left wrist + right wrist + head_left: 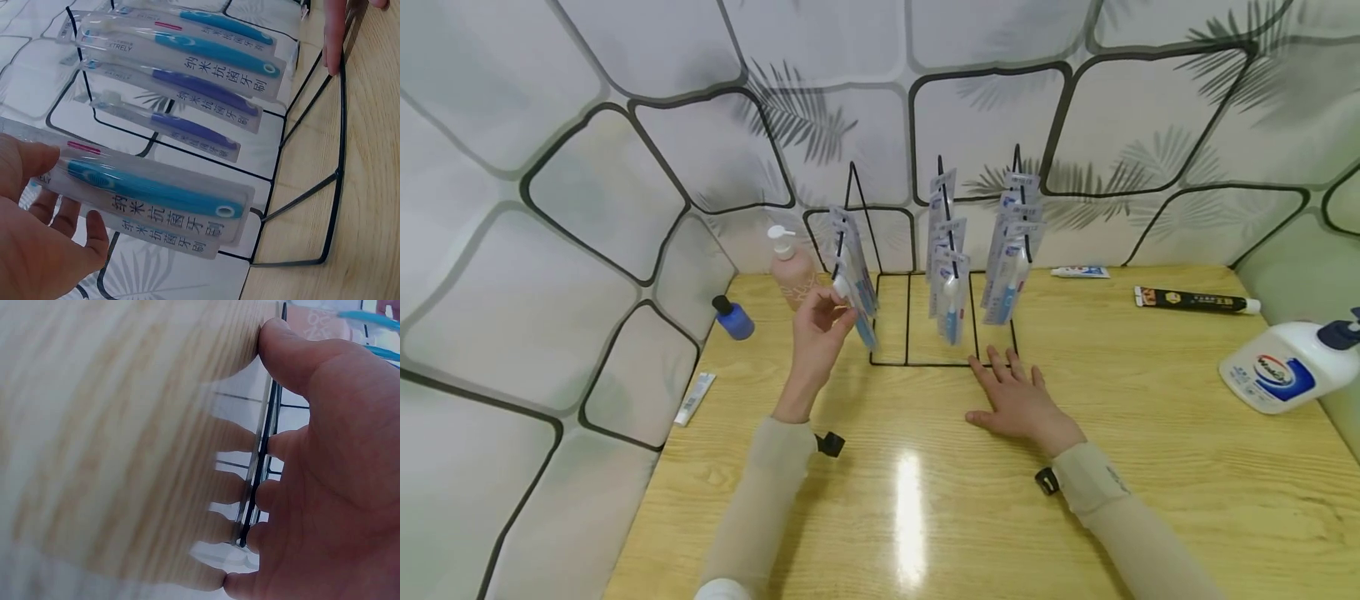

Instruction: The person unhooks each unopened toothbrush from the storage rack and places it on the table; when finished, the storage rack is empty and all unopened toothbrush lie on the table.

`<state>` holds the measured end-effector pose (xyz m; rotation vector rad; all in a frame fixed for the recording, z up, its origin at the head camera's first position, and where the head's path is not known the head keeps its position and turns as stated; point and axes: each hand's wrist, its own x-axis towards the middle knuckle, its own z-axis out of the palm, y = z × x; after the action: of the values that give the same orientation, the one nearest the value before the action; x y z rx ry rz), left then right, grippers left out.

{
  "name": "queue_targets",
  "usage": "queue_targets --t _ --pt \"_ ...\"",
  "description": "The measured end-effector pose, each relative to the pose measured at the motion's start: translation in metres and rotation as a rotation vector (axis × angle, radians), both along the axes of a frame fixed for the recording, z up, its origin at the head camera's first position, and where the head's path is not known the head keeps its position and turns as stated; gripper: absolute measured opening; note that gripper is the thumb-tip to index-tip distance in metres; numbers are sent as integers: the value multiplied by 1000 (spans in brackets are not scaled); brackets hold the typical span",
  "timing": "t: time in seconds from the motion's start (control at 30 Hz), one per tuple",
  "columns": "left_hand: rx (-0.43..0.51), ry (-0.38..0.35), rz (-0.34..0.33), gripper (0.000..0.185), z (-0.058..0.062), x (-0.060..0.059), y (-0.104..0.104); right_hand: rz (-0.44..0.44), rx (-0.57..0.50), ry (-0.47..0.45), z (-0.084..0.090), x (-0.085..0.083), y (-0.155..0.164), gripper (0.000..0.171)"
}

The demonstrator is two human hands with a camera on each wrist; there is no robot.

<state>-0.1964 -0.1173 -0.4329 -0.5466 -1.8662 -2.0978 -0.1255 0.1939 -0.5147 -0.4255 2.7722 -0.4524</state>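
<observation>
Head cam: left hand [820,329] pinches a toothbrush pack [852,287] hanging on the rack's [925,333] left peg; right hand [1015,400] lies flat, fingers straight, at the rack's base. Left wrist: fingers [62,212] curl under the pack [156,200]. Right wrist: fingertips [269,494] touch the wire [265,450].

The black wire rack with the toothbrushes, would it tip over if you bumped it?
Probably it would wobble. The wire rack is thin wire with tall posts carrying toothbrush packs up high, so it looks light and top-heavy. The right hand lies flat, fingers on its base rim, likely steadying it.
</observation>
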Motion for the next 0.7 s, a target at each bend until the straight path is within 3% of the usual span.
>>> queue_targets --t 0.3,0.5,0.7 --pt "50 83 -29 9 5 2 9 -7 0 -18 3 0 -1 91" --pt "7 84 -93 9 10 12 16 -12 -2 -40 4 -1 -1 91" --pt "-93 60 -147 12 5 26 17 -1 -12 -45 5 -2 1 90"
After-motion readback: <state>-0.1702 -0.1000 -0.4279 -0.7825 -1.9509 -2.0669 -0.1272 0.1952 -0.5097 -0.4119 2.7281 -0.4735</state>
